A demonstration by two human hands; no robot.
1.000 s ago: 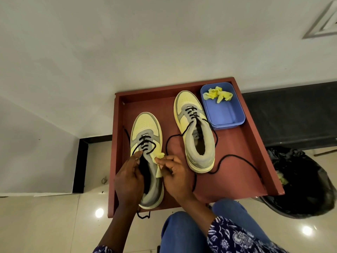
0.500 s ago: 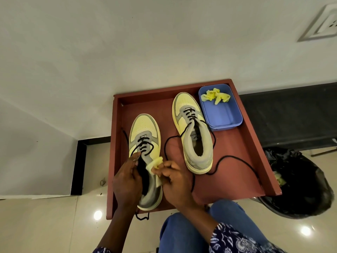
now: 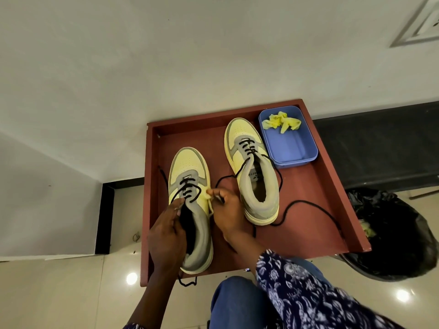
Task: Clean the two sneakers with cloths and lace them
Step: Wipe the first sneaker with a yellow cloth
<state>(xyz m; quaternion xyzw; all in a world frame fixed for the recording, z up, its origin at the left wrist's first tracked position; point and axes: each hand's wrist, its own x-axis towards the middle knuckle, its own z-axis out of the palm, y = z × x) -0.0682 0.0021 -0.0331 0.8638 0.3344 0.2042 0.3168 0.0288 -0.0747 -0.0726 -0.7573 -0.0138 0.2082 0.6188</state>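
Two yellow-and-grey sneakers with loose black laces stand toes-away on a red-brown tray [image 3: 316,210]. My left hand [image 3: 167,236] grips the collar of the left sneaker [image 3: 187,167], fingers reaching into its opening. My right hand [image 3: 225,212] pinches a small yellow cloth [image 3: 206,195] against that sneaker's right side, just by the lace eyelets. The right sneaker [image 3: 255,172] stands untouched beside it, its lace [image 3: 308,206] trailing across the tray. A second crumpled yellow cloth [image 3: 282,123] lies in a blue tub [image 3: 294,150].
The blue tub sits in the tray's far right corner. A bin lined with a black bag [image 3: 399,233] stands on the floor right of the tray. My knee in blue jeans [image 3: 237,302] is below the tray's near edge. A white wall rises behind.
My right hand has carried the yellow cloth forward along the left sneaker's side, from near the collar up toward the laces. My left hand keeps its hold on the sneaker.
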